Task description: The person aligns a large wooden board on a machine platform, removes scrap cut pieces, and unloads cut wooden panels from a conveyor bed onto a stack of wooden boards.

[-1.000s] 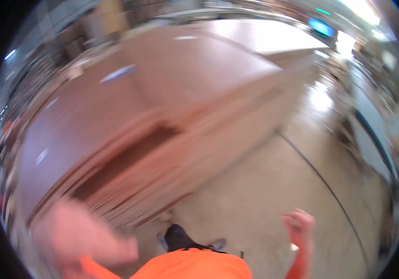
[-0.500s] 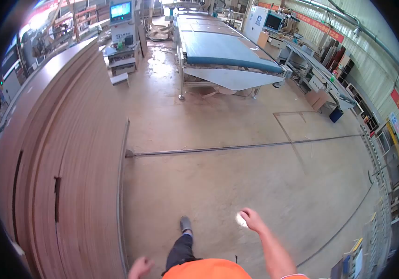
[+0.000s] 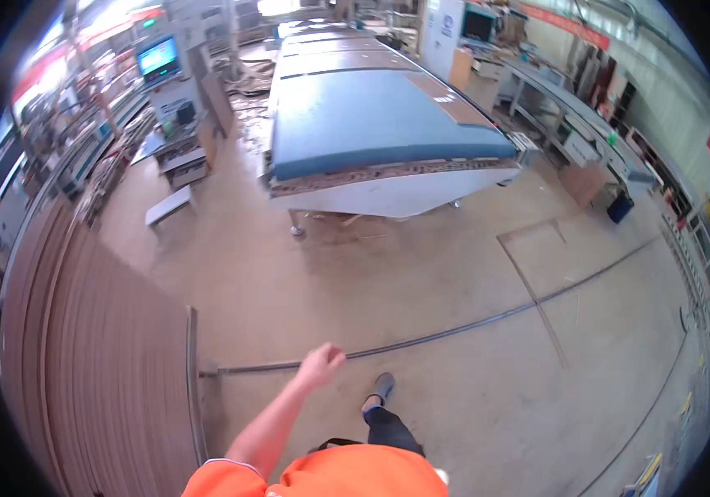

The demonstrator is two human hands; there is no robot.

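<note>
One left hand (image 3: 322,365); one board stack (image 3: 115,356)

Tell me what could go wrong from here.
Tripping: a dark strip crosses the floor just ahead of the shoe. I can't tell how far it stands up, but a toe might catch it.

Bumping: the tall stack of boards stands on the person's left, so veering that way could knock the left hand against its corner.

Falling: a brown board lies near the right edge of the blue belt; a nudge might tip it off.
</note>
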